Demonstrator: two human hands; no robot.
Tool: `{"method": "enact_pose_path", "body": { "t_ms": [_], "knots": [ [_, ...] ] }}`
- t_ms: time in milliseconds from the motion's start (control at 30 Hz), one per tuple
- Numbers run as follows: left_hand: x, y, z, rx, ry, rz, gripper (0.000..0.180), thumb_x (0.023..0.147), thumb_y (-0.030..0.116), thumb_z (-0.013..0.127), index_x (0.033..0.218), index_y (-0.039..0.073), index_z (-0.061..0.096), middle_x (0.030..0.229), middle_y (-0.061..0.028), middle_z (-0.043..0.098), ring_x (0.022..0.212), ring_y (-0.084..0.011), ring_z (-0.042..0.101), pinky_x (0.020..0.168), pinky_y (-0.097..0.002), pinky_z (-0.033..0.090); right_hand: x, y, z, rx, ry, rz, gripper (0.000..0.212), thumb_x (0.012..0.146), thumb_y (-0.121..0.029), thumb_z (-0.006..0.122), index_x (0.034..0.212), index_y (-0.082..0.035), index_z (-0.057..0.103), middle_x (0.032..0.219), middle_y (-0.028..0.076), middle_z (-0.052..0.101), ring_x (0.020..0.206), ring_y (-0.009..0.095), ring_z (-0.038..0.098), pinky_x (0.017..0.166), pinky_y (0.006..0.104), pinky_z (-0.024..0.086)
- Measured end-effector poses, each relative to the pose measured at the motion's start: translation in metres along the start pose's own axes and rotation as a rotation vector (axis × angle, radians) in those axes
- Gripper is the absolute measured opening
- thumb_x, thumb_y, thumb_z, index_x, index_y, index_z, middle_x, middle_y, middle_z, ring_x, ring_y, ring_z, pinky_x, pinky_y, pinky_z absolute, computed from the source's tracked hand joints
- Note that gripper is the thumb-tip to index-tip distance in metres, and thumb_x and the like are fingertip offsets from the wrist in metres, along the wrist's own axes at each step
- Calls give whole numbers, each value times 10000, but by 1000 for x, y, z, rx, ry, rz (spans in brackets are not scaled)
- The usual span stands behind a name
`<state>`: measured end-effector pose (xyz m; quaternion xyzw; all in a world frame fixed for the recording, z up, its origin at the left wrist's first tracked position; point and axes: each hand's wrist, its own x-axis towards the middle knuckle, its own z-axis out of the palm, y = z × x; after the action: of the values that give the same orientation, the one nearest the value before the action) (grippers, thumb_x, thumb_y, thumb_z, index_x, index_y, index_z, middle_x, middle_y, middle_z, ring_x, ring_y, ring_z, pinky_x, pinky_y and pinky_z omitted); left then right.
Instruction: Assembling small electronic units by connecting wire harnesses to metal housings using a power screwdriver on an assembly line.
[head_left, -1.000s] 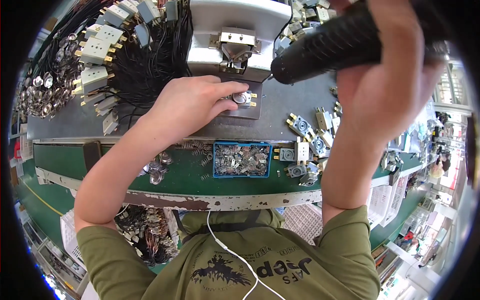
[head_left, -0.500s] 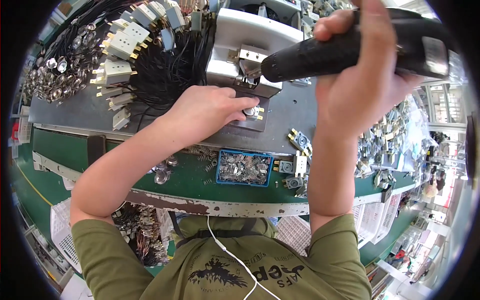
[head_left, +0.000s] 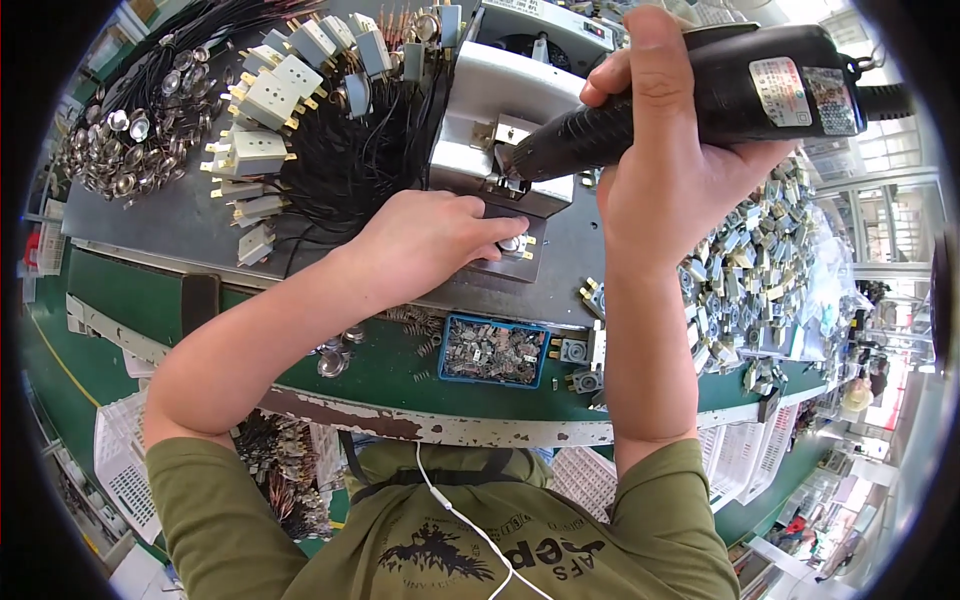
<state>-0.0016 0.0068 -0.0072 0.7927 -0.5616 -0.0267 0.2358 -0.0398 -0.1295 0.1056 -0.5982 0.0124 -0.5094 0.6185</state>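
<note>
Two bare hands are both full. Thumb and finger of the left hand [head_left: 425,240] are closed on a small grey block with gold tabs [head_left: 516,245], which has a shiny round cap on top. The block sits on a dark metal plate [head_left: 505,270], right under those fingertips. Up and to the right of that grip, the right hand [head_left: 670,165] is wrapped tight around a fat black power screwdriver [head_left: 580,140].

One second ago, the nose of the screwdriver hung to the right of the silver metal machine [head_left: 500,80]. Now it has moved left and points into the front of the machine, just past the left fingertips. I can't see if the tip touches. The left hand has stayed on its block. To me, this means the screwdriver is busy at the machine while the block is kept steady.

Just below the left hand lie little springs [head_left: 415,320], and next to them is a blue tray [head_left: 490,383] of tiny metal bits. Past the left hand, on its left, are black wires [head_left: 340,175], grey sockets [head_left: 270,100] and a heap of round silver caps [head_left: 120,155]. Far to the right, beyond the right wrist, is a big pile of grey blocks [head_left: 745,260].
</note>
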Motion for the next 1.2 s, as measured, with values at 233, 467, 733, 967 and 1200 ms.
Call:
{"method": "enact_pose_path", "body": {
  "t_ms": [233,467,733,967,1200],
  "knots": [
    [-4,-1,2,59,28,16,333,929,280,696,1256,221,709,781,-48,626,756,-268,684,636,-416,544,12,9,-2,-127,-162,143,250,905,-12,782,1075,-2,600,889,77,715,642,118,665,565,250,551],
    [-1,0,3,157,-20,40,350,942,302,679,1287,244,695,796,-43,610,767,-252,670,656,-389,539,21,9,9,41,-210,122,656,890,6,771,1413,-12,375,1058,96,708,843,146,705,721,266,590],
    [1,3,-3,180,-27,51,378,937,306,688,1305,218,687,790,-42,600,773,-244,667,661,-384,537,38,6,-8,128,-600,212,636,859,-114,853,1328,-33,431,1104,109,719,983,146,690,783,291,582],
    [2,-2,2,180,1,90,385,922,302,709,1296,215,692,764,-44,579,746,-246,658,641,-387,529,54,10,-2,177,-726,306,528,865,-168,832,1260,-37,509,1107,88,713,926,133,682,811,296,560],
    [-3,-3,7,92,18,32,388,917,308,721,1298,242,689,760,-51,556,734,-257,649,634,-401,532,17,12,2,102,-325,-33,762,884,6,748,1491,-35,290,1022,72,674,868,123,673,766,277,565]
  ]
}}
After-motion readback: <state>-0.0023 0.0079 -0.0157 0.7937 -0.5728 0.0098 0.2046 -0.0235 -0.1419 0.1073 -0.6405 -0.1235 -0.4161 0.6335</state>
